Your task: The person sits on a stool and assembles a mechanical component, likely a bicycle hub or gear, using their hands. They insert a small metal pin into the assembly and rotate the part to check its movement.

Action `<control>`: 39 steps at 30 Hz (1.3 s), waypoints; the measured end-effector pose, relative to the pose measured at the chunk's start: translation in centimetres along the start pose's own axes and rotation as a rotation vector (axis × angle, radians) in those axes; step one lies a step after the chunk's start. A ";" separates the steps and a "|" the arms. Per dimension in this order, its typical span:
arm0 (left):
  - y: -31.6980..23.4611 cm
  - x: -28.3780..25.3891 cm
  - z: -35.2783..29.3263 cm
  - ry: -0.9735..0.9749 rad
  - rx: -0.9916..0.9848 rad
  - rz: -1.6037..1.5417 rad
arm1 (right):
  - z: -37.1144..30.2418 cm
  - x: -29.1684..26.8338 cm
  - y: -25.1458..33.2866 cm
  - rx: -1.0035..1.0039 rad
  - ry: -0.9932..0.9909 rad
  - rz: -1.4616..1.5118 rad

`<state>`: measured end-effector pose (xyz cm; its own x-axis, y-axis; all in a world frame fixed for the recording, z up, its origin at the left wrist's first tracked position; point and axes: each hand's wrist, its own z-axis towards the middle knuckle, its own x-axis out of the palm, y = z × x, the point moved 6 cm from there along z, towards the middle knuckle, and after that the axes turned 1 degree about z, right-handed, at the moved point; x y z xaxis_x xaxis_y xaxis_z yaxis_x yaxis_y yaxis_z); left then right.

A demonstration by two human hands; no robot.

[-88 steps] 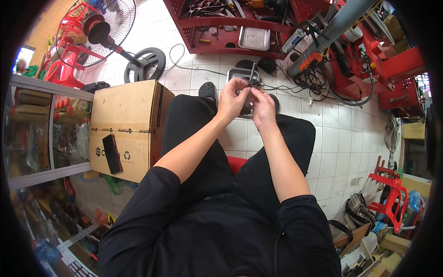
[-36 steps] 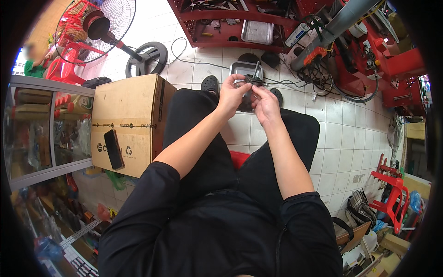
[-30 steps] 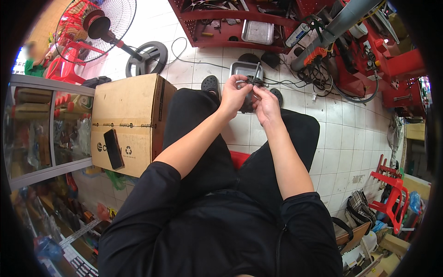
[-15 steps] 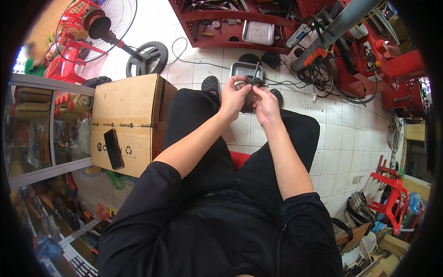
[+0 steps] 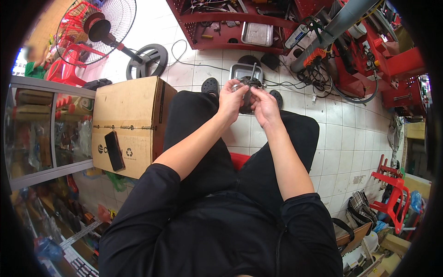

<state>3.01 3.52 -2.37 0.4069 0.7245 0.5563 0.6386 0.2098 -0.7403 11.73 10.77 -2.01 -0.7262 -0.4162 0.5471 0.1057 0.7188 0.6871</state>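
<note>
Between my knees I hold a dark, greasy-looking metal part (image 5: 251, 82), too small to name more closely. My left hand (image 5: 230, 99) grips its left side, thumb and fingers bent around it. On the other side my right hand (image 5: 265, 108) is closed on the same part, its thumb and fingertips pinching near the middle. A thin light rod (image 5: 254, 69) sticks up just beyond the part; I cannot tell whether it is attached. Behind my hands a shallow metal tray (image 5: 234, 70) sits on the floor, partly hidden by them.
To my left stands a cardboard box (image 5: 124, 104) with a black phone (image 5: 114, 151) on it, beside a glass cabinet (image 5: 71, 129). A pedestal fan (image 5: 99, 28) is beyond. Ahead is a red tool cart (image 5: 217, 39); cables (image 5: 318, 76) tangle on the tiles at right.
The dark metal part has turned slightly between my fingers and shows more of itself above them. My left fingers have shifted a little; both arms stay almost in place.
</note>
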 end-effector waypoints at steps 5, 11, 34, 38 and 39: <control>-0.4 0.3 -0.3 0.014 -0.023 0.027 | 0.7 -1.0 -0.7 0.027 0.040 -0.022; -0.7 0.5 -0.1 0.003 -0.025 0.199 | 0.6 -1.2 -0.5 -0.084 -0.057 -0.097; -6.2 4.1 -2.1 0.251 0.733 1.027 | 0.6 -2.3 -0.4 -0.095 -0.193 -0.100; -5.8 3.4 -1.5 0.262 0.644 0.957 | 0.3 -2.1 -0.3 -0.090 -0.209 -0.118; -5.8 3.5 -1.6 0.286 0.638 0.959 | 0.2 -2.1 -0.2 -0.093 -0.204 -0.115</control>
<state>1.77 3.78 4.41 0.7247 0.6083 -0.3237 -0.4141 0.0092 -0.9102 13.06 11.63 -3.43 -0.8580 -0.3648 0.3616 0.0695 0.6151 0.7854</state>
